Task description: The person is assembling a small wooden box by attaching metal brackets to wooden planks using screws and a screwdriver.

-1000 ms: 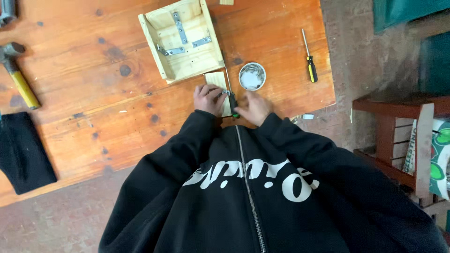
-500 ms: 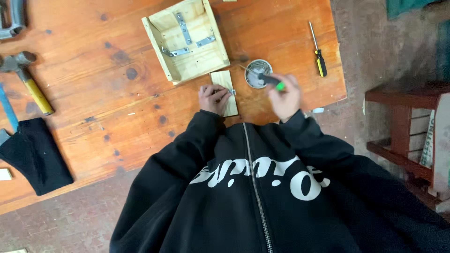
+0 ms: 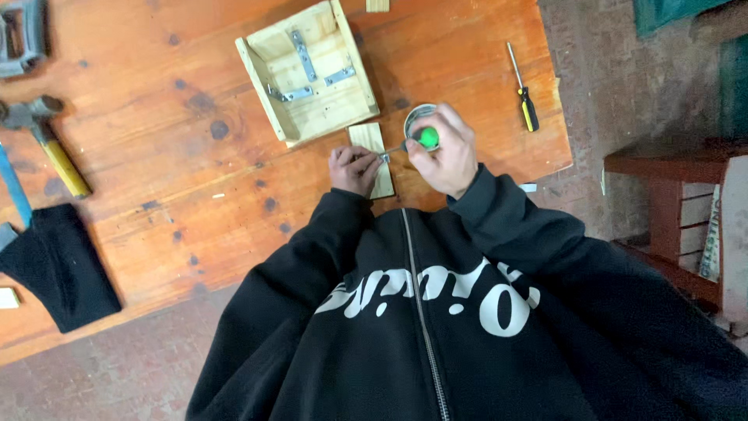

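My right hand [image 3: 444,154] grips a screwdriver with a green handle [image 3: 427,138], its shaft pointing left toward a small metal piece at my left fingertips. My left hand [image 3: 354,168] holds that small metal piece against a small pale wooden block [image 3: 368,139] lying on the wooden table [image 3: 179,179]. Just behind the block sits an open pale wooden box [image 3: 308,72] with metal brackets screwed inside. A small round tin [image 3: 414,118] is partly hidden behind my right hand.
A yellow-and-black screwdriver [image 3: 523,100] lies at the table's right end. A hammer with a yellow handle [image 3: 53,150], a black cloth [image 3: 56,267] and a grey metal tool [image 3: 22,37] lie at the left. A red wooden bench [image 3: 676,218] stands to the right.
My right hand picked up the green-handled screwdriver by the tin and brought its tip left to the metal piece. My left hand stayed on the block.
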